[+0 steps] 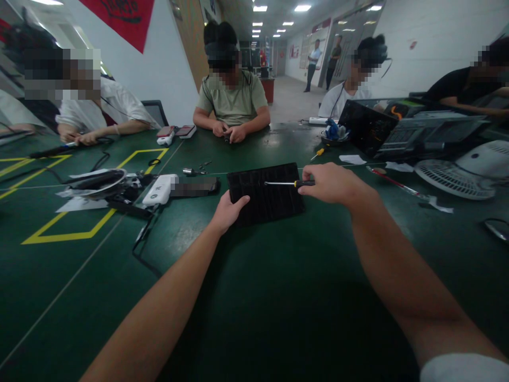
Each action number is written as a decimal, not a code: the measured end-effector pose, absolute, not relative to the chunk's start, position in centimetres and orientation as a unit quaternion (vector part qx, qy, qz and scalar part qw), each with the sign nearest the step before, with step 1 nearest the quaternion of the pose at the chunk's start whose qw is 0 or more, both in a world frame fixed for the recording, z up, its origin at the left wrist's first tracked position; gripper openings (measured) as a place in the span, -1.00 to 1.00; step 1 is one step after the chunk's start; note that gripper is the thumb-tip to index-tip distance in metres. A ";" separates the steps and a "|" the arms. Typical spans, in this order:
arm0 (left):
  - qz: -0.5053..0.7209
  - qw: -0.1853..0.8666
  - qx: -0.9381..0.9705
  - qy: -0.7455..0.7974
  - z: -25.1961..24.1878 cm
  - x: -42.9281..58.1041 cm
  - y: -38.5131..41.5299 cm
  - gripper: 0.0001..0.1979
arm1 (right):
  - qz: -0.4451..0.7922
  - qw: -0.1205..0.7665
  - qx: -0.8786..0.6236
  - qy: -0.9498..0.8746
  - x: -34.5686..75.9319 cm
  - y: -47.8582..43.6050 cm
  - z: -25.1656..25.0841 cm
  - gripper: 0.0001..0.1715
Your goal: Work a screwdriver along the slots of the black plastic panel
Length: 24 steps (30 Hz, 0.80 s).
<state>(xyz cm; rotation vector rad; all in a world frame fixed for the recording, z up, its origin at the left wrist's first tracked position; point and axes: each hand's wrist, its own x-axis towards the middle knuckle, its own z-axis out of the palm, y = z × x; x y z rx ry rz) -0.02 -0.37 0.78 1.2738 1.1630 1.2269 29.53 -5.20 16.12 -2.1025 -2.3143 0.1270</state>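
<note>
My left hand (pixel 231 210) grips the left edge of a flat black rectangular panel (pixel 270 204), thumb on its face and fingers hidden behind. The panel is tilted up above the green table. In my right hand (pixel 334 183) is a screwdriver (pixel 284 184) with a black and yellow handle, pinched between thumb and fingers. Its metal shaft points left across the panel, and the tip is at a small spot near the upper middle. Whether a screw sits there is too small to tell.
Left of the panel lie a phone-like dark slab (pixel 194 187), a white device (pixel 159 190) with a cable, and a cluttered pile (pixel 95 183). A white fan (pixel 457 172) and an opened metal case (pixel 429 135) stand at right. Several people sit around the green table (pixel 254 307).
</note>
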 end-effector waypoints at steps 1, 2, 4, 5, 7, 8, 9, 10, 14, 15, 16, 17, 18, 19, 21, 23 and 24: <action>0.504 0.491 0.524 0.480 0.8 0.0 -0.4 -0.50 | 0.040 0.007 -0.673 -0.739 29.6 -5.2 16.1 -0.65; 0.504 0.491 0.524 0.480 0.7 0.0 -0.4 -0.50 | 0.039 0.007 -0.673 -0.739 29.6 -5.1 16.1 -0.65; 0.505 0.491 0.524 0.478 0.7 -0.1 -0.3 -0.48 | 0.034 0.002 -0.671 -0.740 29.7 -5.0 16.0 -0.65; 0.507 0.491 0.525 0.476 0.7 -0.1 -0.3 -0.47 | 0.031 -0.001 -0.671 -0.740 29.7 -5.0 15.9 -0.65; 0.512 0.488 0.524 0.474 0.6 0.0 -0.2 -0.46 | 0.028 -0.005 -0.671 -0.741 29.8 -4.8 15.9 -0.65; 0.513 0.488 0.523 0.475 0.5 0.0 -0.2 -0.45 | 0.028 -0.005 -0.671 -0.741 29.9 -4.8 15.8 -0.65; 0.514 0.488 0.522 0.475 0.5 0.0 -0.2 -0.45 | 0.029 -0.005 -0.670 -0.742 29.9 -4.8 15.8 -0.66; 0.514 0.490 0.521 0.474 0.4 0.0 -0.1 -0.45 | 0.031 -0.003 -0.669 -0.743 29.9 -4.8 15.8 -0.66; 0.508 0.501 0.521 0.467 0.2 -0.2 0.0 -0.47 | 0.033 0.003 -0.670 -0.741 29.8 -4.8 15.8 -0.67; 0.509 0.502 0.522 0.466 0.2 -0.2 0.0 -0.47 | 0.032 0.005 -0.670 -0.741 29.8 -4.8 15.9 -0.67; 0.510 0.502 0.522 0.465 0.2 -0.2 0.0 -0.47 | 0.030 0.008 -0.670 -0.741 29.8 -4.9 15.9 -0.68; 0.511 0.500 0.522 0.466 0.2 -0.2 0.0 -0.47 | 0.031 0.009 -0.670 -0.742 29.7 -4.9 15.9 -0.67; 0.511 0.498 0.522 0.467 0.2 -0.3 0.0 -0.47 | 0.032 0.010 -0.670 -0.742 29.7 -4.9 15.9 -0.67; 0.510 0.498 0.521 0.469 0.2 -0.3 0.0 -0.47 | 0.033 0.010 -0.669 -0.742 29.7 -4.9 15.9 -0.66; 0.508 0.500 0.520 0.472 0.2 -0.2 0.1 -0.47 | 0.037 0.008 -0.670 -0.742 29.6 -5.0 16.0 -0.65; 0.506 0.500 0.521 0.472 0.1 -0.2 0.1 -0.46 | 0.038 0.008 -0.672 -0.740 29.6 -5.0 16.0 -0.64; 0.507 0.498 0.521 0.472 0.1 -0.2 0.1 -0.46 | 0.039 0.006 -0.673 -0.739 29.6 -5.0 16.0 -0.63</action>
